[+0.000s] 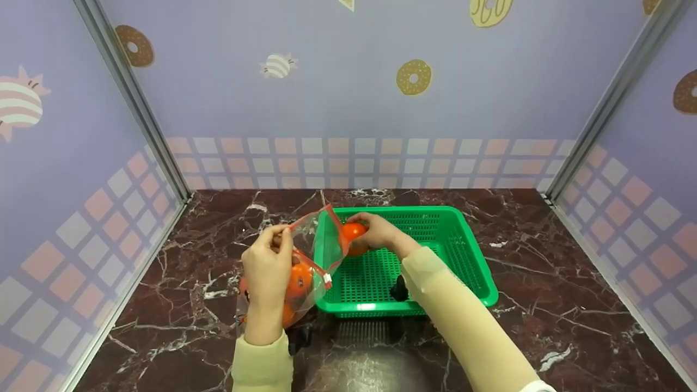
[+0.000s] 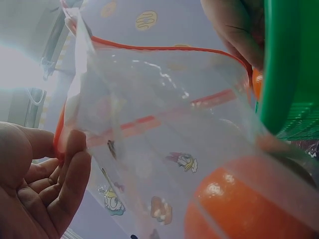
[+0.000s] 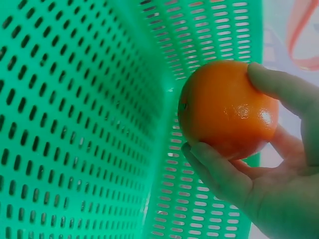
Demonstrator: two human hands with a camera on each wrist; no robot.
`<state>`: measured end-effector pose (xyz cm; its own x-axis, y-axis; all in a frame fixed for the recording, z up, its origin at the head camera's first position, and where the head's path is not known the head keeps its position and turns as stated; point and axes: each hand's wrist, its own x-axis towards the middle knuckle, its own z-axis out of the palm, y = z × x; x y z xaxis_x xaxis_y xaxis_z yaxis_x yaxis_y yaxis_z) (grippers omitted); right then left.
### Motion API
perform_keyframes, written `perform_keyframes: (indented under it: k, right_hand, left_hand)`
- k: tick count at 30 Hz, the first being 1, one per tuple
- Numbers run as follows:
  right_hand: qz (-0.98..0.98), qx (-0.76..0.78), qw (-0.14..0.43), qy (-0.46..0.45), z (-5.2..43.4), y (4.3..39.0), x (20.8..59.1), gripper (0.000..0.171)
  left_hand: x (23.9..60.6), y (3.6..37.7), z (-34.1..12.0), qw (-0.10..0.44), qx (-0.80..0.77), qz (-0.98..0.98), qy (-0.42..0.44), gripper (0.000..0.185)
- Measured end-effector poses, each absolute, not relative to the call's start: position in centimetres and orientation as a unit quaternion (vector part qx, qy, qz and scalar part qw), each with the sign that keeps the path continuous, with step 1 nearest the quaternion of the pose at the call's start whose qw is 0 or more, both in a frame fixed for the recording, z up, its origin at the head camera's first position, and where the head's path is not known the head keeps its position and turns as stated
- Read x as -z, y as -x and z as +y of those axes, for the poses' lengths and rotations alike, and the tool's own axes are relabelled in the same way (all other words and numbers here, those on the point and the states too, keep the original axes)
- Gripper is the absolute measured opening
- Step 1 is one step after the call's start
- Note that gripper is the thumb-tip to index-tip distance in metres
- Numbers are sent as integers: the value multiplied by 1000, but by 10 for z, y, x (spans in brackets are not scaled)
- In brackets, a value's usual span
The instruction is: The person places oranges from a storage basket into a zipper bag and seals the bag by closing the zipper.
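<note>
A clear zip bag (image 1: pixel 331 247) with red edging and small printed figures stands with its mouth spread wide. My left hand (image 1: pixel 267 267) pinches the bag's edge between thumb and fingers. Inside the bag lie several oranges (image 1: pixel 299 280), one of them large in the left wrist view. My right hand (image 1: pixel 381 234) grips another orange (image 3: pixel 227 109), fingers and thumb round its sides. That orange is over the left end of a green basket (image 1: pixel 476 258), close to the bag's red rim.
The basket has slotted walls and stands on a dark red marbled table (image 1: pixel 544 272). A black object (image 1: pixel 400 288) shows by the right wrist, another black piece (image 1: pixel 299 338) near the left. Patterned walls (image 1: pixel 348 109) enclose the table at back and sides.
</note>
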<state>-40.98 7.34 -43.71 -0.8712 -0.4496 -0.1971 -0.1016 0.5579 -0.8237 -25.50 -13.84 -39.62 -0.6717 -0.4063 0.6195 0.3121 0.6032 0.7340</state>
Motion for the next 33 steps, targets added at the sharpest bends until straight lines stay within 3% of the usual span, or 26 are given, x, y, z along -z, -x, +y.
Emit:
perform_keyframes:
  k: [19,33]
  right_hand:
    - [779,590,178,118,97,403,409,63]
    - [736,647,148,133,91,376,393,67]
  left_hand:
    - [397,254,-139,389,452,-802,-40,13]
    - [396,254,-140,392,454,-799,-38,13]
